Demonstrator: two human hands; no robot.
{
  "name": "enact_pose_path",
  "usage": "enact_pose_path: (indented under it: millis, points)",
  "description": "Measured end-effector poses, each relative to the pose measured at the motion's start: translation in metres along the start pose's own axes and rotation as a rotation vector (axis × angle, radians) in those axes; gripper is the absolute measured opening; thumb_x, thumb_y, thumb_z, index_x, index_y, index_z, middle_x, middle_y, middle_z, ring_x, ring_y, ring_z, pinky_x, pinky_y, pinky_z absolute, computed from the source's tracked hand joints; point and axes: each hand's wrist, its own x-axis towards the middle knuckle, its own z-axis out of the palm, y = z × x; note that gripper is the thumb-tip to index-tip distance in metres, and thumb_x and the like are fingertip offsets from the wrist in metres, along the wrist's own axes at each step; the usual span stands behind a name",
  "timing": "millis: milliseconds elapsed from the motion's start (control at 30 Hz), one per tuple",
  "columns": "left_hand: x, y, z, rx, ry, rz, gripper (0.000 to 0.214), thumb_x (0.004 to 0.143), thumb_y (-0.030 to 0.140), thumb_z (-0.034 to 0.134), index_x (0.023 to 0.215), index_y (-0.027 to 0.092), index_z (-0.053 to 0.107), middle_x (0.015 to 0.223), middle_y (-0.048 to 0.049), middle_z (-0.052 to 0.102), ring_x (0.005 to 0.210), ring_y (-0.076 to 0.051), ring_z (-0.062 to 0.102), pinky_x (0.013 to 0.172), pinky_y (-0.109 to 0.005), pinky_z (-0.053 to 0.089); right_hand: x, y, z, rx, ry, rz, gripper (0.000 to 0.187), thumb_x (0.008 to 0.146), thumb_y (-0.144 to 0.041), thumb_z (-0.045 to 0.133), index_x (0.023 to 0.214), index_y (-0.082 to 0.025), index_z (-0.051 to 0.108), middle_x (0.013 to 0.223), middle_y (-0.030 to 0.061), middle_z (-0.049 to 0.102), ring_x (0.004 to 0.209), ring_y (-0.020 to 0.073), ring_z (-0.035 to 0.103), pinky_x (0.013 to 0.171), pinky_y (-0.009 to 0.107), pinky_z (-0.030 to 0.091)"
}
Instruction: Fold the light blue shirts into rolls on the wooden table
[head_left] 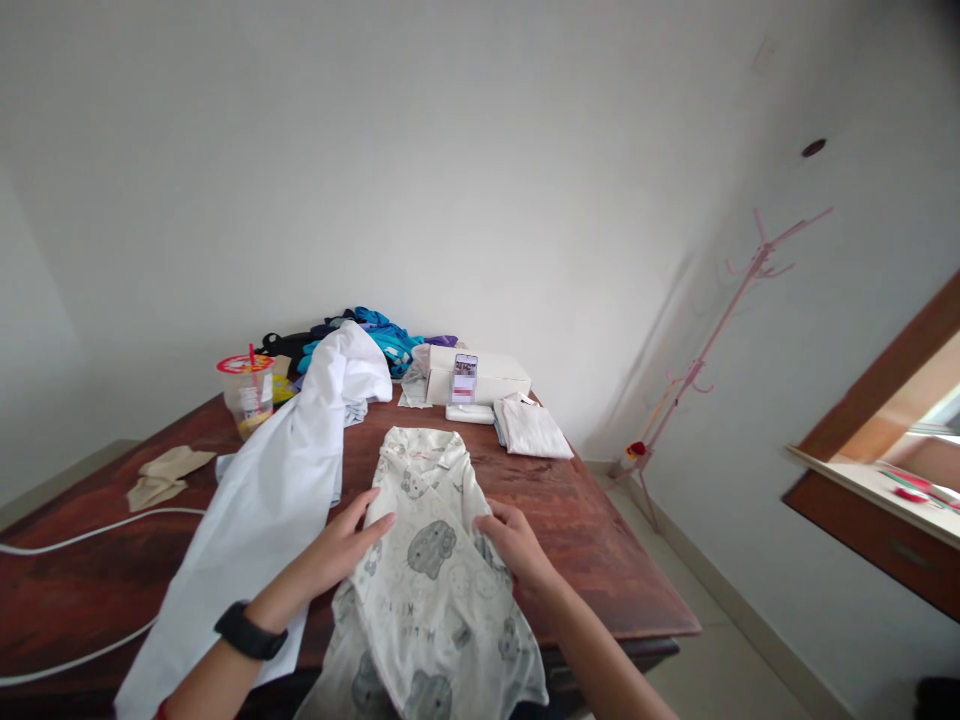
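A cream garment printed with grey cartoon figures (431, 590) lies spread on the dark wooden table (592, 540), its collar pointing away from me and its hem hanging over the near edge. My left hand (345, 545), a black watch on its wrist, lies flat on the garment's left side with fingers stretched out. My right hand (514, 545) rests on the garment's right edge, fingers curled down onto the cloth.
A long white garment (277, 500) lies to the left. Behind stand a plastic cup with a red straw (247, 393), a heap of dark and blue clothes (375, 335), a white box (480, 375) with a phone (464, 377), and folded white cloth (531, 428). A pink coat stand (705, 350) stands on the right.
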Motion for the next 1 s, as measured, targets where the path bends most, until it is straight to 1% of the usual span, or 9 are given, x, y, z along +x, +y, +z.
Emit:
enact_pose_path:
  millis: [100, 233, 400, 500, 600, 667, 733, 867, 1000]
  points:
    - [-0.012, 0.021, 0.010, -0.216, -0.055, -0.038, 0.063, 0.085, 0.063, 0.065, 0.132, 0.021, 0.063, 0.154, -0.0100, 0.049, 0.148, -0.030, 0.036, 0.122, -0.042, 0.027, 0.001, -0.024, 0.043, 0.130, -0.114, -0.118, 0.015, 0.078, -0.030, 0.060, 0.084, -0.017, 0.063, 0.085, 0.0021, 0.065, 0.081, 0.0185, 0.060, 0.078, 0.028, 0.048]
    - [-0.023, 0.040, 0.017, -0.577, -0.220, -0.139, 0.049, 0.089, 0.058, 0.064, 0.111, 0.016, 0.072, 0.128, -0.0108, 0.070, 0.127, -0.029, 0.060, 0.106, -0.036, 0.049, -0.010, -0.043, 0.094, -0.073, -0.371, -0.327, 0.022, 0.078, -0.034, 0.071, 0.070, -0.017, 0.059, 0.108, 0.0034, 0.062, 0.098, 0.0188, 0.060, 0.091, 0.029, 0.047]
    - [-0.027, 0.029, 0.015, -0.803, -0.142, -0.352, 0.022, 0.083, 0.032, 0.076, 0.092, 0.012, 0.073, 0.091, -0.0089, 0.079, 0.091, -0.025, 0.075, 0.083, -0.029, 0.058, -0.031, -0.050, 0.108, -0.149, -0.578, -0.386, 0.024, 0.080, -0.041, 0.078, 0.087, -0.019, 0.072, 0.121, 0.0072, 0.063, 0.117, 0.0245, 0.060, 0.105, 0.035, 0.043]
    - [-0.032, 0.023, 0.014, -0.925, -0.190, -0.436, 0.013, 0.081, 0.021, 0.073, 0.088, 0.010, 0.072, 0.081, -0.0106, 0.078, 0.080, -0.027, 0.076, 0.076, -0.032, 0.060, -0.036, -0.046, 0.095, 0.061, -0.467, -0.348, 0.026, 0.091, -0.044, 0.067, 0.091, -0.018, 0.073, 0.105, 0.0084, 0.072, 0.107, 0.0238, 0.066, 0.097, 0.036, 0.049]
    - [-0.037, 0.030, 0.020, -0.969, -0.174, -0.446, 0.024, 0.081, 0.017, 0.068, 0.103, 0.010, 0.071, 0.086, -0.0104, 0.079, 0.085, -0.030, 0.077, 0.081, -0.037, 0.061, -0.033, -0.034, 0.076, 0.147, -0.161, -0.393, 0.028, 0.092, -0.045, 0.066, 0.089, -0.018, 0.071, 0.095, 0.0085, 0.072, 0.093, 0.0215, 0.067, 0.085, 0.033, 0.052]
    - [-0.040, 0.040, 0.027, -0.980, -0.141, -0.459, 0.032, 0.083, 0.018, 0.065, 0.114, 0.010, 0.068, 0.091, -0.0107, 0.079, 0.092, -0.031, 0.076, 0.086, -0.039, 0.061, -0.030, -0.024, 0.064, 0.172, 0.006, -0.380, 0.028, 0.087, -0.046, 0.072, 0.096, -0.020, 0.070, 0.107, 0.0090, 0.070, 0.099, 0.0227, 0.065, 0.087, 0.034, 0.051]
    - [-0.044, 0.054, 0.034, -0.984, -0.097, -0.429, 0.036, 0.086, 0.020, 0.065, 0.120, 0.011, 0.066, 0.094, -0.0113, 0.079, 0.095, -0.032, 0.076, 0.085, -0.040, 0.062, -0.032, -0.017, 0.054, 0.257, 0.024, -0.288, 0.049, 0.079, -0.048, 0.080, 0.119, -0.025, 0.063, 0.129, 0.0100, 0.064, 0.116, 0.0265, 0.061, 0.096, 0.038, 0.050]
    - [-0.054, 0.087, 0.047, -0.954, -0.052, -0.250, 0.041, 0.085, 0.028, 0.070, 0.124, 0.015, 0.064, 0.096, -0.0101, 0.079, 0.096, -0.033, 0.076, 0.082, -0.041, 0.063, -0.049, -0.019, 0.053, 0.447, -0.346, -0.147, 0.104, 0.061, -0.055, 0.091, 0.148, -0.027, 0.042, 0.150, 0.0124, 0.049, 0.138, 0.0319, 0.047, 0.114, 0.048, 0.036]
    - [-0.062, 0.120, 0.045, -0.865, -0.179, -0.317, 0.042, 0.089, 0.042, 0.060, 0.120, 0.016, 0.067, 0.095, -0.0116, 0.078, 0.099, -0.035, 0.075, 0.083, -0.046, 0.063, -0.061, -0.034, 0.074, 0.369, -0.662, -0.073, 0.105, 0.042, -0.051, 0.098, 0.134, -0.020, 0.059, 0.130, 0.0114, 0.065, 0.124, 0.0321, 0.059, 0.113, 0.047, 0.038]
